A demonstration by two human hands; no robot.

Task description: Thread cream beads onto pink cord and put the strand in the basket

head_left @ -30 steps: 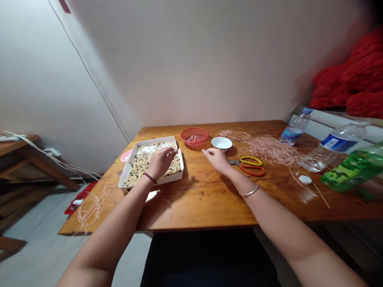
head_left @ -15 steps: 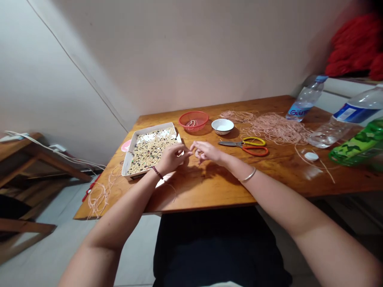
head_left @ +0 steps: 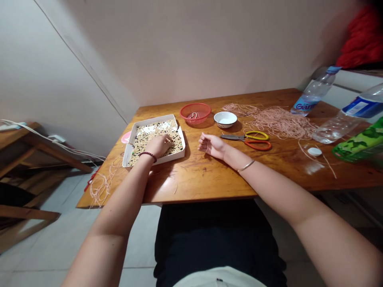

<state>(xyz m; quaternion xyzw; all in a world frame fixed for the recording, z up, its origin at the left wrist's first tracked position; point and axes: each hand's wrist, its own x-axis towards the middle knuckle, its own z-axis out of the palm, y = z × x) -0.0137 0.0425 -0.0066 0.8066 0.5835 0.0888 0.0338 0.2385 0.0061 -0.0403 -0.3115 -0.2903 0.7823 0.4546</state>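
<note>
A white tray [head_left: 128,153] full of small mixed beads sits on the wooden table [head_left: 209,179]. My left hand [head_left: 160,144] rests inside the tray with its fingers curled down onto the beads. My right hand [head_left: 211,144] lies on the table just right of the tray, fingers pinched on a thin pale thread [head_left: 206,149]. Beyond it lie scissors [head_left: 251,140] with one yellow and one orange handle, a small white bowl [head_left: 225,118] and a red mesh basket [head_left: 195,113].
A heap of pale pink cords [head_left: 275,121] covers the table's far right. Two plastic water bottles [head_left: 314,95] and a green bottle [head_left: 359,144] lie at the right edge, with a white cap [head_left: 314,151]. More cords [head_left: 100,187] hang off the left corner.
My hands had come together in front of the tray; now they have parted. The left went back into the beads, and the right settled on the table holding the thread.
</note>
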